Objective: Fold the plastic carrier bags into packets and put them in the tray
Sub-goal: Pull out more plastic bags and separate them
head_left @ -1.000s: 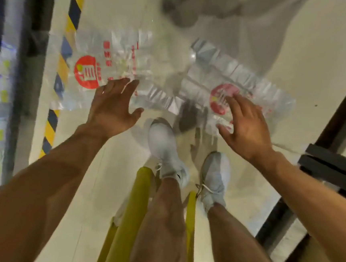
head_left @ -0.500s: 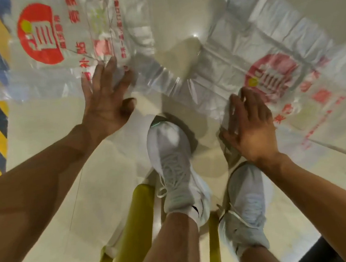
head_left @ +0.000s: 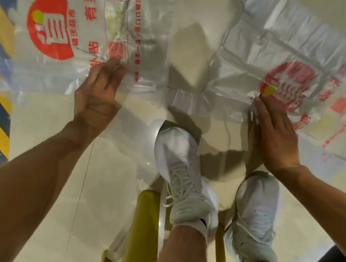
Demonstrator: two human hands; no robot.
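Note:
Two clear plastic carrier bags with red printing lie flat on the pale floor. The left bag (head_left: 88,33) is spread at the upper left, and my left hand (head_left: 99,93) rests flat on its near edge, fingers together. The right bag (head_left: 287,62) stretches diagonally at the upper right, its handle strip reaching toward the middle. My right hand (head_left: 275,136) lies flat on that bag's near edge beside the red logo. Neither hand grips anything. No tray is in view.
My two white trainers (head_left: 182,180) stand on the floor between my arms, just below the bags. A yellow stool frame (head_left: 143,227) is under my legs. A yellow and black hazard stripe (head_left: 0,129) runs along the floor at the left.
The view has dropped closer to the floor. Both hands have gone from hovering over the bags to lying flat on them. The dark frame at the right edge has left the view.

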